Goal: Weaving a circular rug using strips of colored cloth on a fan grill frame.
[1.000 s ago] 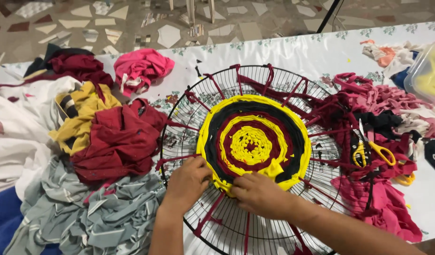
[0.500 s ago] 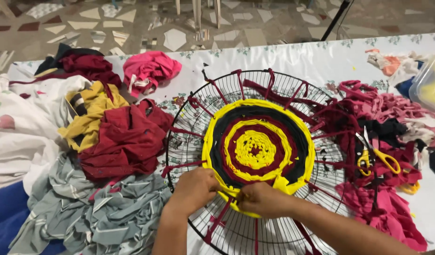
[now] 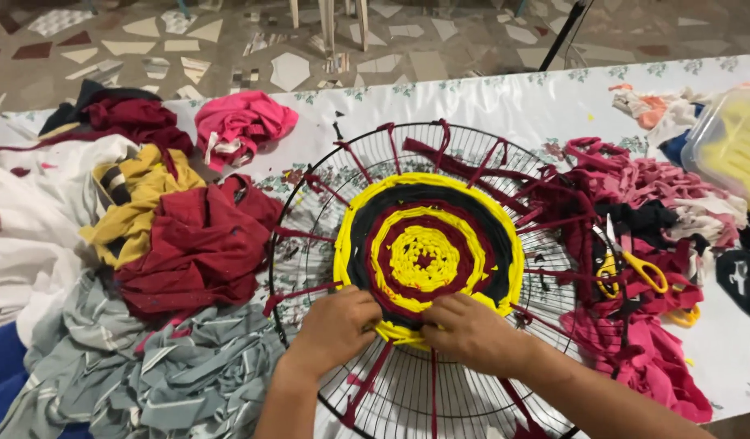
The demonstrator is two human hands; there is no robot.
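Both your hands have closed in at the near edge of the woven round (image 3: 428,252): left hand (image 3: 336,325) and right hand (image 3: 471,332) each keep a narrow grip pinching its yellow strip (image 3: 399,332).

Even, bright daylight, soft shadows only beneath the cloth piles (image 3: 188,252); mild glare on the plastic tub (image 3: 729,142), sharp focus, slight edge stretching

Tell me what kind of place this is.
Probably a home craft table for rag weaving. A round woven mat sits on a wire fan-guard loom, cloth scraps are heaped on the floral table cover, and yellow-handled scissors lie nearby.
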